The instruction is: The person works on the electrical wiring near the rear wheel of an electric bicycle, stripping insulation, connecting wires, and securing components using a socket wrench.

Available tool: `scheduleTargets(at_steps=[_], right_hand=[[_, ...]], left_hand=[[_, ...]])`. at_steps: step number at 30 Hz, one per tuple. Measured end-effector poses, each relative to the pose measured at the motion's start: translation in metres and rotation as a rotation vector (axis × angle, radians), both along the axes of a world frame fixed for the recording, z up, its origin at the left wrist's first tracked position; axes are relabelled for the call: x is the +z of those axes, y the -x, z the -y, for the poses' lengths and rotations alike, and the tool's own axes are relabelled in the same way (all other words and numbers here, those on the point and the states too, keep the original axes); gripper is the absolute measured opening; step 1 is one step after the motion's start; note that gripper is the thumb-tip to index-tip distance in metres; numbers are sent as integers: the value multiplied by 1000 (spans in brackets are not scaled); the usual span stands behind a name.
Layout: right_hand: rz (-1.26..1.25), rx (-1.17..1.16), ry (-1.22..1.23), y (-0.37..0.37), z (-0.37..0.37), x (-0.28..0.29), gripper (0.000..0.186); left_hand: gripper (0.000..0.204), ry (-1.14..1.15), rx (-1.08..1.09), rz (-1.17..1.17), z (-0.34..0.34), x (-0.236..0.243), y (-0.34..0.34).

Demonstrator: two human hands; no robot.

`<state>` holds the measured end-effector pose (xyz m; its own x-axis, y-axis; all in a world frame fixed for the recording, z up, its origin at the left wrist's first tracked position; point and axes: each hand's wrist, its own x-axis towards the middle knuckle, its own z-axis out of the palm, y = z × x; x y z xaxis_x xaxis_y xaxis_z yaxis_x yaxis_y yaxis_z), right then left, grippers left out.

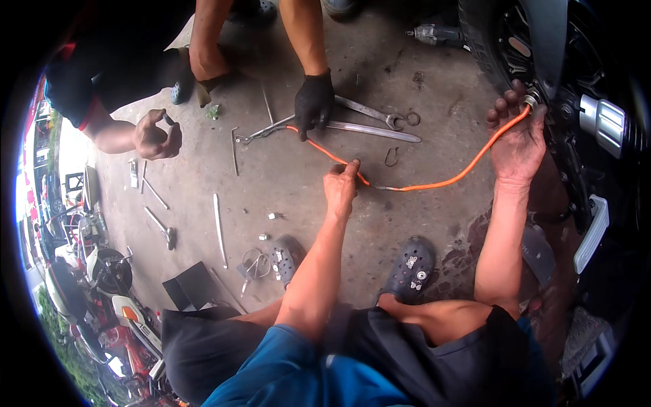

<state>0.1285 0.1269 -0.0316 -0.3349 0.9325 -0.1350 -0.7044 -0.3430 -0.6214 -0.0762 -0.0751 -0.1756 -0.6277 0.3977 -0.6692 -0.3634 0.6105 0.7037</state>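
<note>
My left hand pinches an orange cable between thumb and fingers, over the concrete floor. To its right the cable curves up to a metal fitting beside the motorcycle wheel. My right hand is turned palm up there, fingers and thumb curled around the cable's end at the fitting. A dark sleeve of worn cable shows just right of my left hand. Another person's black-gloved hand is at the cable's far left end, near a long-handled tool.
Open-end wrenches lie under the gloved hand. A second bare hand of someone else holds a small dark piece. Rods, sockets and a ratchet are scattered at left. An impact wrench lies by the tyre; parked motorcycles stand left.
</note>
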Motion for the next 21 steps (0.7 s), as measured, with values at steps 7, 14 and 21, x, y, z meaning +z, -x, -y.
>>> scheduleTargets(at_steps=[7,14,21], right_hand=[[-124,39,-18,-22,-4,-37,40],[346,-283,44,7,1,-5,40],[-12,-28,48,3,10,1,51]], left_hand=[[27,-30,-57,-17,-10,-49,-3],[23,-138,5,24,23,-50,-5],[24,-52,58,-112,32,-12,-5]])
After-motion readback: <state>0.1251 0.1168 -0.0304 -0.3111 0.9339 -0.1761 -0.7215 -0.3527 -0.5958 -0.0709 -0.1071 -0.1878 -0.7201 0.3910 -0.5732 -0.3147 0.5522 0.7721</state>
